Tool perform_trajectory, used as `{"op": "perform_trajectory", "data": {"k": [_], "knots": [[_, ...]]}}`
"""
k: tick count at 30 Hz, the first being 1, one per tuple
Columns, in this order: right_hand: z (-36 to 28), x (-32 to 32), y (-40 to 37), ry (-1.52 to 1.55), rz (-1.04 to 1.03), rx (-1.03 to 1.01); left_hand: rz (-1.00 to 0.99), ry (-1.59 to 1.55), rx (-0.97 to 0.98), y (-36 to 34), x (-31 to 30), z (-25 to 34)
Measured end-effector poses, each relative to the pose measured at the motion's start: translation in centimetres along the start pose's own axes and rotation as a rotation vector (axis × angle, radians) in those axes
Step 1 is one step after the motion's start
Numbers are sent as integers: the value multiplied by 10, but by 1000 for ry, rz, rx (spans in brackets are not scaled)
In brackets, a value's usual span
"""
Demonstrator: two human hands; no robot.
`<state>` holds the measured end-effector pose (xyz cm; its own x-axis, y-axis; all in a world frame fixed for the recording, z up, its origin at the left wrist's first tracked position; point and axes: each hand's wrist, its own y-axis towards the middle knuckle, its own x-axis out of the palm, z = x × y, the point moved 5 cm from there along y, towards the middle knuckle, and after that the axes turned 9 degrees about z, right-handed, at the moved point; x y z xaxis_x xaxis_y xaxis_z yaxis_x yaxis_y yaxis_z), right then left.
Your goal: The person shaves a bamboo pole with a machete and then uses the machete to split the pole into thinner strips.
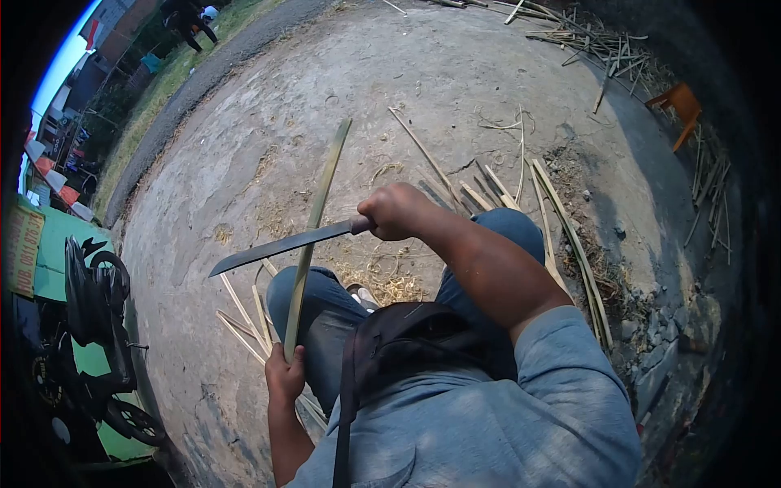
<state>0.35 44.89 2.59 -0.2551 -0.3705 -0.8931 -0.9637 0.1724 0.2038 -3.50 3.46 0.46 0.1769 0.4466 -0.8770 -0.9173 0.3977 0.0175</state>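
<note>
My left hand (285, 374) is closed round the lower end of a long green bamboo strip (320, 195), which slants up and away past my left knee. My right hand (399, 211) grips the handle of a machete (281, 247), its fingers wrapped tight. The long dark blade points left and crosses the strip at about its middle. Pale shavings (390, 285) lie on the ground between my feet. Split bamboo pieces (244, 319) rest beside my left leg, and more long strips (569, 236) lie to the right of my right knee.
A thin stick (419, 146) lies on the concrete ahead. Heaped bamboo (602, 49) is at the far right, near an orange plastic chair (679, 110). A motorbike (98, 325) stands at the left. Another person (187, 20) is at the far roadside. Rubble (651, 317) lies at the right.
</note>
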Motion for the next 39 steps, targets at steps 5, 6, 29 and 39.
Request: {"op": "perform_trajectory", "data": {"k": [5,6,29,39], "knots": [[5,-2,-1,28,-6,33,-2,-28,14,0,0,3],[5,-8,-2,42,-16,41,-3,-42,11,0,0,2],[8,-1,0,90,-74,46,32,-43,66,1,3,-6],[4,0,-3,114,-25,28,30,-81,67,0,3,-4]]}}
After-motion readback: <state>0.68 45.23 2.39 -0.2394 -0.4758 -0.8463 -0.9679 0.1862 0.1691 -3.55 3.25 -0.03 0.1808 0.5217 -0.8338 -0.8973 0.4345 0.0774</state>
